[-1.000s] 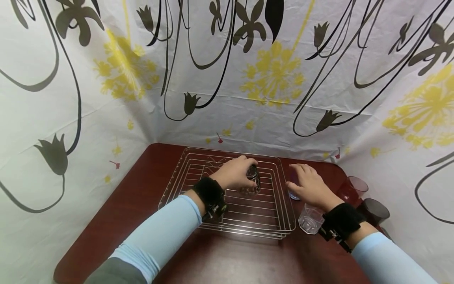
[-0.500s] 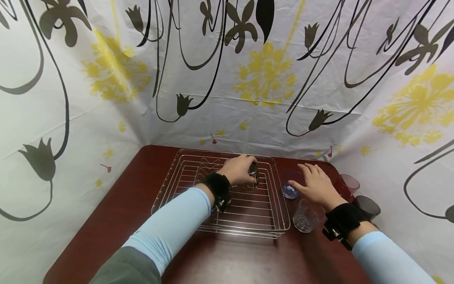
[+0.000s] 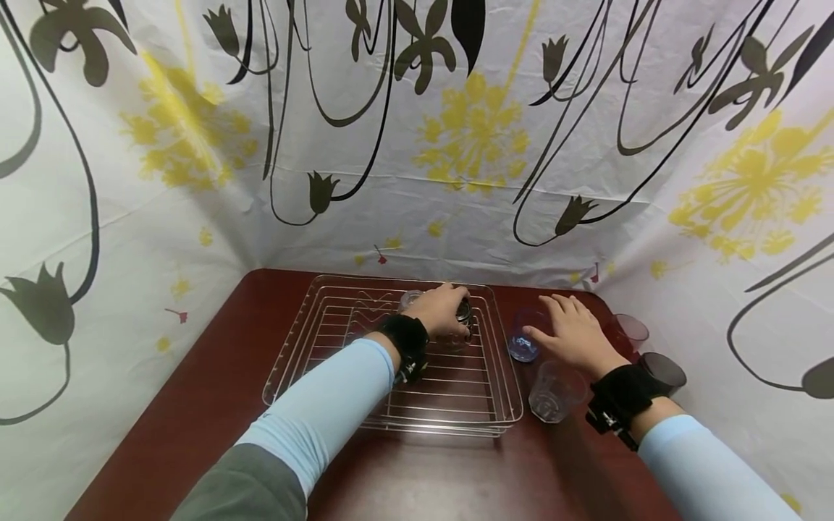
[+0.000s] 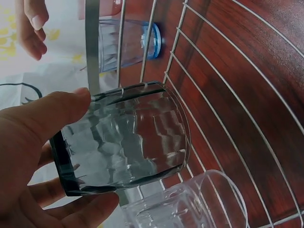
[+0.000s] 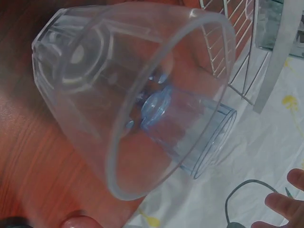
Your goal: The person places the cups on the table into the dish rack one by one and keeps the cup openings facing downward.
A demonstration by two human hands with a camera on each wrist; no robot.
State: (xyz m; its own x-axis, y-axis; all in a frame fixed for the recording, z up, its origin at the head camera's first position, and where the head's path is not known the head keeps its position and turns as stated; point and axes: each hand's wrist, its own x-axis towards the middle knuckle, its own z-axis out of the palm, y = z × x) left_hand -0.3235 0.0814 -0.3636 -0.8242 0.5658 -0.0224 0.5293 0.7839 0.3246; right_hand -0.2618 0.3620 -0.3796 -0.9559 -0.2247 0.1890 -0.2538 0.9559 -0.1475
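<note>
My left hand [image 3: 438, 311] grips a grey-tinted drinking glass [image 4: 126, 137] by its base, thumb on one side and fingers on the other. The glass is upside down, its rim close to the bars of the wire rack [image 3: 449, 396]. Beside it on the rack is a clear glass [image 4: 166, 209], partly hidden by my left hand in the head view. My right hand [image 3: 572, 334] holds nothing, fingers spread and relaxed. It hovers right of the rack, near an upright blue glass [image 3: 523, 349] and an upright clear faceted glass [image 3: 550, 401].
Farther right on the dark red table [image 3: 417, 477] stand a red glass [image 3: 628, 331] and a dark glass [image 3: 664, 370]. A patterned curtain [image 3: 404, 231] closes off the back and both sides. A raised wire holder stands in the rack's left part.
My left hand has moved right and slightly farther back over the rack with the grey glass. My right hand has drawn away to the right from the blue glass. The head view has shifted right.
</note>
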